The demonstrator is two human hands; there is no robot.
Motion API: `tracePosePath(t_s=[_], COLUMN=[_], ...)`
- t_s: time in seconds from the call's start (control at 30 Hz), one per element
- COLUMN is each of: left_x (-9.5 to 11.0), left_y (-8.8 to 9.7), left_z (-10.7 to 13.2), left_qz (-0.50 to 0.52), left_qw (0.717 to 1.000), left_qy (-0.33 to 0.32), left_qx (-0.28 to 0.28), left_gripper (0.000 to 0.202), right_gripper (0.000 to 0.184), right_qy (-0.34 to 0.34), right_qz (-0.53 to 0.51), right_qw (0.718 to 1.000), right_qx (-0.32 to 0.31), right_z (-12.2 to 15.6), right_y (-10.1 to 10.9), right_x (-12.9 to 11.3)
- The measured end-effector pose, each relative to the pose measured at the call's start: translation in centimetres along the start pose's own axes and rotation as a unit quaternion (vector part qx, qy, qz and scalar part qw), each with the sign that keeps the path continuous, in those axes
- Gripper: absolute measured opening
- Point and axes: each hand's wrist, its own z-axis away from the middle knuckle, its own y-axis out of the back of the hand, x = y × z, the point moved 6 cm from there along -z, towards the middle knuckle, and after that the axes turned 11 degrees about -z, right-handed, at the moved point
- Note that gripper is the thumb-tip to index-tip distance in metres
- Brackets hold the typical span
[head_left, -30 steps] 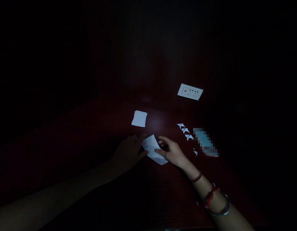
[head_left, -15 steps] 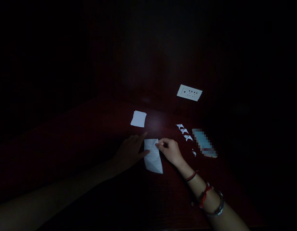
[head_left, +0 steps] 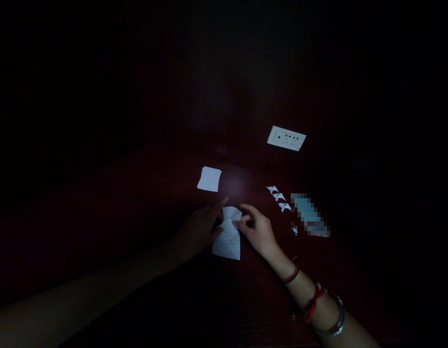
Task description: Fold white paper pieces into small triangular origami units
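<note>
A creased sheet of paper (head_left: 227, 241), with faint lines of print or writing, lies between my two hands, its top part bent over in a curve. My left hand (head_left: 198, 232), dim in shadow, holds the left edge, thumb on the sheet and index finger stretched past its upper corner. From the right, my right hand (head_left: 259, 232) has its thumb and bent index finger at the paper's upper right edge. The other fingers of both hands are partly hidden.
A stack of white paper squares (head_left: 209, 179) lies farther back on the dark red table (head_left: 162, 193). To the right are several folded paper pieces (head_left: 278, 197), small white scraps (head_left: 294, 230) and a blurred-out phone-like object (head_left: 310, 215). A socket plate (head_left: 286, 138) is on the wall behind.
The paper has turned slightly, its lower end swinging left, and its top now bends over. My left index finger has moved a little right; my right index finger is lifted more off the thumb.
</note>
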Motion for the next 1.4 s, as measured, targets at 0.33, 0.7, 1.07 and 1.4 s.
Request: tracePosePath(t_s=[0.33,0.7,1.07,1.4], left_x=[0.7,0.3,0.7,0.2], left_y=[-0.3,-0.4,-0.4,-0.6], left_z=[0.3,0.3,0.2,-0.1], left_qz=[0.022,0.029,0.037,0.057], left_qw=[0.999,0.998,0.997,0.994], left_qy=[-0.039,-0.047,-0.068,-0.083], left_qx=[-0.025,-0.024,-0.027,-0.036], left_gripper=[0.064,0.066,0.063,0.067], right_gripper=[0.052,0.059,0.058,0.062], right_qy=[0.011,0.102,0.12,0.117], right_qz=[0.047,0.144,0.142,0.122], right_qw=[0.997,0.975,0.973,0.978], right_qx=[-0.055,-0.133,-0.137,-0.125], right_z=[0.5,1.0,0.9,0.9], right_y=[-0.5,-1.2,-1.3,-1.2], right_x=[0.1,-1.0,-1.2,-0.9])
